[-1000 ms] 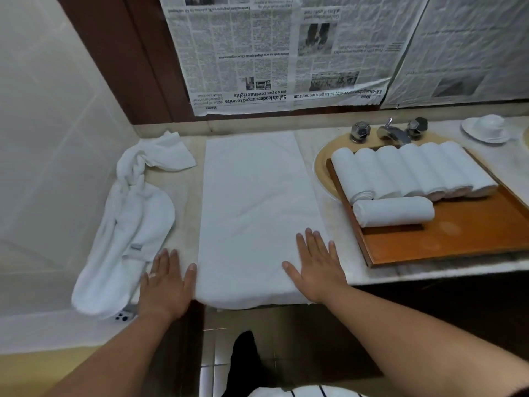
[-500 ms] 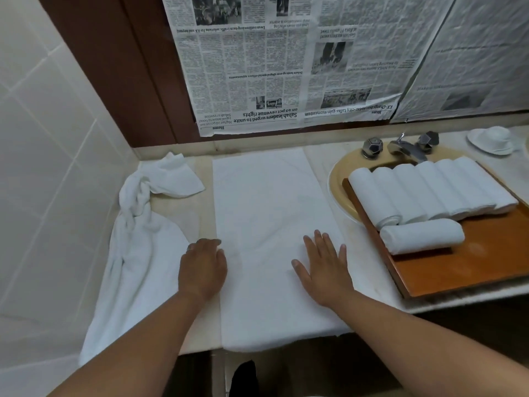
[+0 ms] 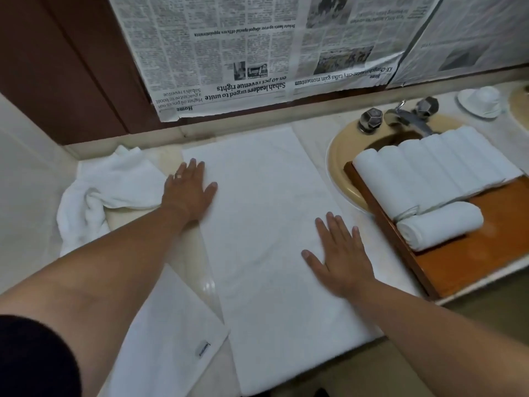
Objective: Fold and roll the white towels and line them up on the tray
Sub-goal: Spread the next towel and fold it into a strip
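A folded white towel (image 3: 266, 230) lies flat and lengthwise on the counter, its near end hanging over the front edge. My left hand (image 3: 189, 190) presses flat on its far left edge, fingers straight. My right hand (image 3: 339, 256) lies flat on its right side, nearer to me. A wooden tray (image 3: 469, 262) sits at the right over the sink, holding a row of several rolled white towels (image 3: 435, 167) and one more roll (image 3: 440, 224) laid crosswise in front of them.
A crumpled white towel (image 3: 94, 196) trails down the counter's left side toward me. A beige sink (image 3: 340, 167) with a chrome faucet (image 3: 406, 116) lies under the tray's far end. A white cup and saucer (image 3: 481, 101) stand far right. Newspaper covers the back wall.
My left hand has slid away from me along the towel's left edge, from near the front edge to the far end. My right hand has shifted only a little forward, staying flat.
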